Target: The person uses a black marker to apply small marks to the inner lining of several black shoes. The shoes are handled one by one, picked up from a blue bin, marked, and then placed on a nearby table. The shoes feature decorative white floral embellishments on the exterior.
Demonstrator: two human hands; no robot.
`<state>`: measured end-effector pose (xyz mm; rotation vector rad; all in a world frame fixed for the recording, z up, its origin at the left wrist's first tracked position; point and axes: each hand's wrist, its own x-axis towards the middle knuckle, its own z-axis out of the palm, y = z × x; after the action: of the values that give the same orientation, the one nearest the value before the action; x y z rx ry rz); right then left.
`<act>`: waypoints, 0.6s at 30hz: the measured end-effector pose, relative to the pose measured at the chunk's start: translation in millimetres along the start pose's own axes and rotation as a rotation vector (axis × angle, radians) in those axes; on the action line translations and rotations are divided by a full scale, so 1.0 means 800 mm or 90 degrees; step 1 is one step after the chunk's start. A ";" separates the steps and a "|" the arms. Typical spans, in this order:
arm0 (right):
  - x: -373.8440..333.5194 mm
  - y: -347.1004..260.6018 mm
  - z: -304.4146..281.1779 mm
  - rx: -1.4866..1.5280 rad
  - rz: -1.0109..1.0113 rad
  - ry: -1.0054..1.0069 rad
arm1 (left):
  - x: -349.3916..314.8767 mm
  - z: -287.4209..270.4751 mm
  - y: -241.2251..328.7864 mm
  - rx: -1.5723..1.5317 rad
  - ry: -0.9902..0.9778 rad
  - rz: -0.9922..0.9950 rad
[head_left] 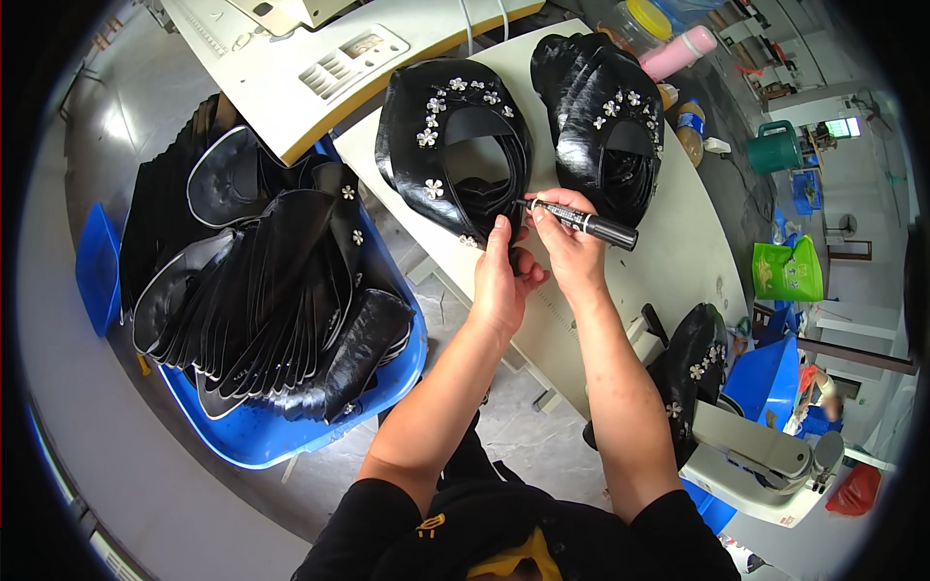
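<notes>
My right hand (573,254) grips a black marker pen (608,230), its tip pointing left at the lower edge of a stack of shoe uppers (405,155). These pieces are glossy black with silver flower ornaments around a curved opening. Fingers curled, my left hand (499,289) pinches the edge of the same stack, close to the pen tip. Whether the tip touches the material cannot be made out. A second stack of similar black uppers (573,121) lies just to the right on the white table (678,232).
At my left, a blue tub (237,447) is heaped with black uppers (281,281). A white machine table (266,73) adjoins at the far left. More uppers (699,363) hang by a sewing machine (751,450) at the right. A pink bottle (678,53) stands at the back.
</notes>
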<state>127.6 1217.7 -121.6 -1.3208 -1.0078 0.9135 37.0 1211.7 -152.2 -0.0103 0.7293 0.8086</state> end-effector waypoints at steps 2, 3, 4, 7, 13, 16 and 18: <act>-0.001 -0.001 0.001 -0.015 0.006 0.013 | 0.001 -0.001 0.000 0.002 -0.003 -0.003; -0.001 -0.002 0.001 -0.022 0.009 0.019 | 0.000 0.000 0.000 0.001 -0.002 -0.001; 0.000 -0.001 0.000 -0.034 -0.001 0.011 | -0.001 0.001 0.001 0.001 -0.001 0.000; 0.001 -0.002 -0.003 -0.055 -0.012 -0.016 | -0.001 0.000 0.000 -0.004 -0.002 0.006; 0.001 -0.006 -0.003 -0.067 -0.002 -0.023 | 0.000 0.000 -0.001 -0.007 -0.012 0.006; 0.001 -0.010 0.000 -0.049 0.023 -0.016 | -0.001 0.000 0.000 -0.006 -0.010 0.007; 0.001 -0.011 0.000 -0.035 0.022 -0.029 | -0.001 0.000 -0.001 -0.009 -0.011 0.010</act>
<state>127.4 1217.7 -112.7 -1.3723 -1.0549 0.9519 36.9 1210.9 -152.0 -0.0101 0.7073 0.8280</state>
